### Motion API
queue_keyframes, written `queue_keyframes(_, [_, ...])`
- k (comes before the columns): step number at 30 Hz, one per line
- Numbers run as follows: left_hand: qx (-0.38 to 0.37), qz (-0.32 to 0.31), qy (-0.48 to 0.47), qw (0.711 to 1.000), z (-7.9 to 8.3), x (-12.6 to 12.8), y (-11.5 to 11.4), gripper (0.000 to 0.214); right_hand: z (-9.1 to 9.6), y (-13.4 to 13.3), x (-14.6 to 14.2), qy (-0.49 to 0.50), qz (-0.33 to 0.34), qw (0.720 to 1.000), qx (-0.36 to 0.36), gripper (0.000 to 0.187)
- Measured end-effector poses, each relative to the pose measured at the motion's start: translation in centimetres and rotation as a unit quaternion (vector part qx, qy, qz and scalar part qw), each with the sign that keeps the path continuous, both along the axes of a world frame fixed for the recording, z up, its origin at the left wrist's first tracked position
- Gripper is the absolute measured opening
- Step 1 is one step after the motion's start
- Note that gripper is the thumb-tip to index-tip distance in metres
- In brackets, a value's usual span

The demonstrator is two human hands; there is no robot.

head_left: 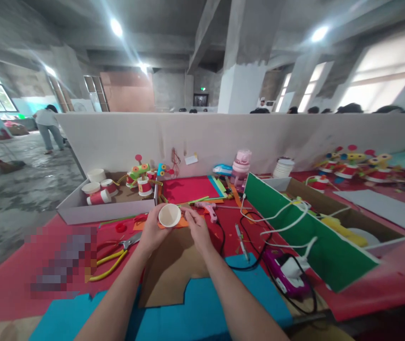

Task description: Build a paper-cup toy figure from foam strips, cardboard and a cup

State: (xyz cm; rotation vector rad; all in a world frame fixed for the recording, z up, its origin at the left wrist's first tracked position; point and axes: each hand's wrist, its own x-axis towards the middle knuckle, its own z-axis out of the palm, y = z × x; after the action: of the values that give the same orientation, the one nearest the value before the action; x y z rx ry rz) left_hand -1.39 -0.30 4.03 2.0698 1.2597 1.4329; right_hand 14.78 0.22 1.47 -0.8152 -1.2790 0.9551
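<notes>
My left hand (152, 225) is wrapped round a white paper cup (170, 216), its mouth tilted up toward me. Close to the cup's right side, my right hand (196, 225) has its fingers curled and pressed together; what they hold, if anything, is too small to make out. Under both hands lies a brown cardboard sheet (174, 270) with a notch cut in its edge. Pliers with yellow handles (112, 263) rest to the left of my left forearm. A pink hot glue gun (207, 210) lies just beyond my right hand.
At the back left, a white box (106, 210) holds paper cups and a small cup figure (140, 177). A green-sided divided box (294, 237) stands right, with white cables over it. A purple power strip (286, 272) and a utility knife (242, 242) lie right of my arm.
</notes>
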Motion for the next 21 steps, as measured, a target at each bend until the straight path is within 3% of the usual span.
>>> queue_keyframes(4, [0.068, -0.007, 0.113, 0.991, -0.1, 0.2, -0.3, 0.050, -0.3, 0.4, 0.2, -0.014, -0.018, 0.999, -0.025, 0.032])
queue_keyframes(9, [0.089, 0.004, 0.175, 0.980, 0.0, 0.8, -0.7, 0.053, -0.1, 0.2, 0.9, -0.101, -0.087, 0.991, -0.017, 0.024])
queue_keyframes(14, [0.080, 0.015, 0.212, 0.974, -0.1, 1.5, -1.2, 0.057, 1.3, -1.2, 1.4, -0.305, -0.184, 0.932, 0.073, 0.022])
queue_keyframes(16, [0.083, 0.014, 0.212, 0.974, -0.2, 1.7, -1.3, 0.051, 1.7, -1.3, 1.7, -0.328, -0.209, 0.917, 0.085, 0.023])
queue_keyframes(19, [0.080, 0.027, 0.192, 0.978, -0.4, 1.6, -1.0, 0.046, 1.5, -0.8, 2.2, -0.250, -0.214, 0.943, 0.052, 0.021])
queue_keyframes(21, [0.078, 0.048, 0.165, 0.982, -0.7, 1.3, -0.7, 0.047, 1.0, -0.1, 2.3, -0.144, -0.167, 0.975, -0.018, 0.023])
